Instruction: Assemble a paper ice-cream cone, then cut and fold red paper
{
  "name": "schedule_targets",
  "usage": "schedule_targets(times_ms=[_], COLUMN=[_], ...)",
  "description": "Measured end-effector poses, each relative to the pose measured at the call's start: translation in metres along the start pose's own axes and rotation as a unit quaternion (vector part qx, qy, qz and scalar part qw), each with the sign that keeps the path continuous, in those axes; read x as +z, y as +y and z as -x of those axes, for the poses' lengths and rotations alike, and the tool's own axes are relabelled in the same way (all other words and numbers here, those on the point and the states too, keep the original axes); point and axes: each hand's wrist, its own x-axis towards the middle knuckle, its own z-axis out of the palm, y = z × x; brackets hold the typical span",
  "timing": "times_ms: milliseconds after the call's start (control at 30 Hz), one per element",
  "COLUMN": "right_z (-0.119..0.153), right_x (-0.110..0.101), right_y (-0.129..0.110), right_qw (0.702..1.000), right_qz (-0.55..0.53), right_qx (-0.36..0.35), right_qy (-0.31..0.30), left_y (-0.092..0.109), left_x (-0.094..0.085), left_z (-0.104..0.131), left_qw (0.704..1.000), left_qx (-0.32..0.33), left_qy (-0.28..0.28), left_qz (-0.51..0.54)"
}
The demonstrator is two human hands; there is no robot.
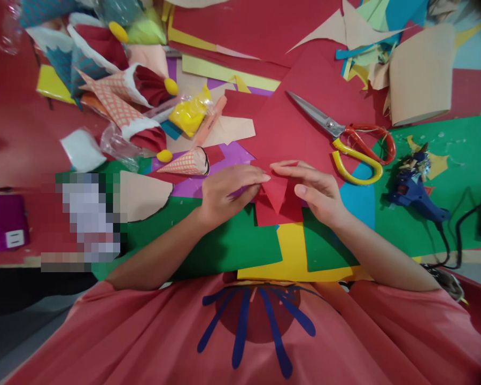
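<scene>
A folded piece of red paper (278, 216), with a triangular flap pointing toward me, is held between my two hands. My left hand (230, 192) is closed at its left edge, the thumb tucked below the fingers. At the upper right edge, my right hand (318, 192) holds it with long, slightly bent fingers, the thumb set a little apart. The fingertips nearly meet along the top of the flap. Beyond my right hand lie scissors (336, 131) with one red and one yellow handle, blades spread. A checked paper cone (186, 162) rests beyond my left hand.
Finished-looking checked cones (116, 104) with white trim crowd the left back. A blue glue gun (414, 195) with its cord lies right on green sheets (436, 147). A beige paper roll (420, 75) and paper scraps stand behind. A beige cut piece (142, 197) lies left.
</scene>
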Motion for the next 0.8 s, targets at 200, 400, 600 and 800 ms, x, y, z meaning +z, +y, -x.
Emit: schedule_targets(times_ms=[200,400,600,800], right_z=[0.0007,0.0025,0.0,0.0006], right_x=[0.0033,0.0079,0.005,0.0028], right_y=[0.0056,0.0082,0.0087,0.0084], right_qw=[0.998,0.998,0.98,0.983], right_qz=[-0.031,0.067,0.181,0.16], right_qx=[0.041,-0.005,-0.075,-0.081], right_qy=[0.034,0.022,-0.025,0.033], left_y=[-0.0012,-0.0035,-0.0029,0.0004], left_x=[0.002,0.0051,0.0069,0.0049], left_z=[0.0022,0.003,0.0028,0.0022], left_qw=[1.0,0.998,0.999,1.0], left_qx=[-0.021,-0.032,-0.029,-0.014], left_qy=[0.01,0.038,0.035,-0.005], left_qz=[-0.017,-0.033,-0.026,-0.014])
